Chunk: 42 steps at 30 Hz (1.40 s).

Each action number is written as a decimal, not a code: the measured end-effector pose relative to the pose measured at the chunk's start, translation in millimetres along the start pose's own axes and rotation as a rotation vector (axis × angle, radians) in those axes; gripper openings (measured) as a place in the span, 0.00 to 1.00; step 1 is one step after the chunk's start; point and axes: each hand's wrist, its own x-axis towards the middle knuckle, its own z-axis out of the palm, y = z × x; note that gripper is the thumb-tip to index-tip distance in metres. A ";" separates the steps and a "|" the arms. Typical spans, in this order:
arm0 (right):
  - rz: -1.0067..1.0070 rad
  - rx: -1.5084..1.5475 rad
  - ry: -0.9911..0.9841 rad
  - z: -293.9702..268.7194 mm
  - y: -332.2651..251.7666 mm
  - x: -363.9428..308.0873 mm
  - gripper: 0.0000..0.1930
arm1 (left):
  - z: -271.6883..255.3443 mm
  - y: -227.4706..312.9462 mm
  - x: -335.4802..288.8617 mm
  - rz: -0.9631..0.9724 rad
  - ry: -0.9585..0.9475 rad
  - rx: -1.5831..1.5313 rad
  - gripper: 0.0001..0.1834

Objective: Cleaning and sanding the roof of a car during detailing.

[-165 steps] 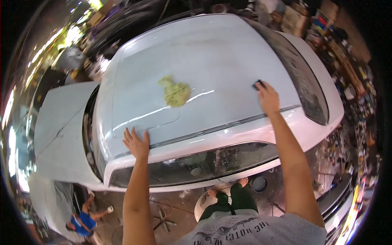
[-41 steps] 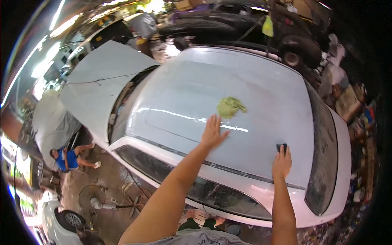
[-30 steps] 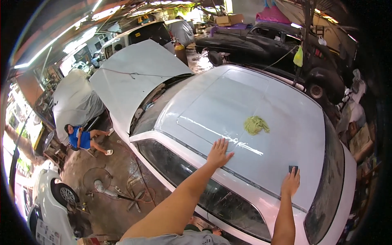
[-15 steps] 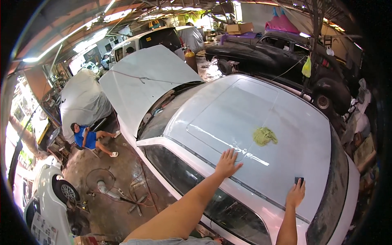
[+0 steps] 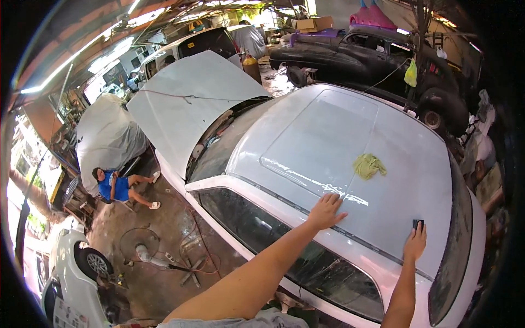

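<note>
A grey car roof (image 5: pixel 311 131) spreads out before me. My left hand (image 5: pixel 326 211) lies flat on its near edge, fingers spread, just below a shiny wet-looking white streak (image 5: pixel 306 179). Farther right, near the roof's rear corner, my right hand (image 5: pixel 415 241) has its fingers over a small black block (image 5: pixel 418 223), pressed to the surface. Its underside is hidden. A crumpled yellow-green cloth (image 5: pixel 369 165) rests on the roof beyond my hands, touched by neither.
The car's hood (image 5: pixel 191 93) stands raised at the far left. A pedestal fan (image 5: pixel 143 252) is on the floor, among hoses. A person in blue (image 5: pixel 114 186) sits beside a covered car (image 5: pixel 106 131). A black old car (image 5: pixel 350 57) stands behind.
The view has shifted, so the roof and cloth appear higher and farther right. Against the roof, my left hand has slid slightly right, and my right hand with the block slightly rearward.
</note>
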 end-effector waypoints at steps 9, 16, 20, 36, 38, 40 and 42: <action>0.061 -0.032 -0.026 -4.7 -9.0 0.9 0.24 | -10.1 4.0 0.5 -0.015 0.018 0.039 0.24; 0.064 -0.021 -0.010 -3.8 -5.2 -5.8 0.24 | -11.2 10.4 -1.1 -0.147 0.025 0.049 0.23; 0.062 -0.040 0.017 0.7 5.6 -4.7 0.24 | -6.4 13.0 5.8 -0.184 -0.005 0.040 0.23; -0.144 0.038 -0.109 37.9 -54.3 116.4 0.24 | 12.6 4.9 15.1 -0.105 -0.143 0.184 0.42; -0.141 0.009 -0.046 44.7 -75.6 117.0 0.24 | 9.9 0.3 19.4 -0.053 -0.137 0.178 0.41; 0.186 0.610 -0.355 -4.3 -153.1 72.6 0.23 | -6.8 -29.8 1.9 -0.070 -0.130 0.201 0.41; -0.472 0.203 -0.148 11.6 -105.5 14.7 0.23 | -6.7 -22.6 9.5 0.003 -0.189 0.183 0.41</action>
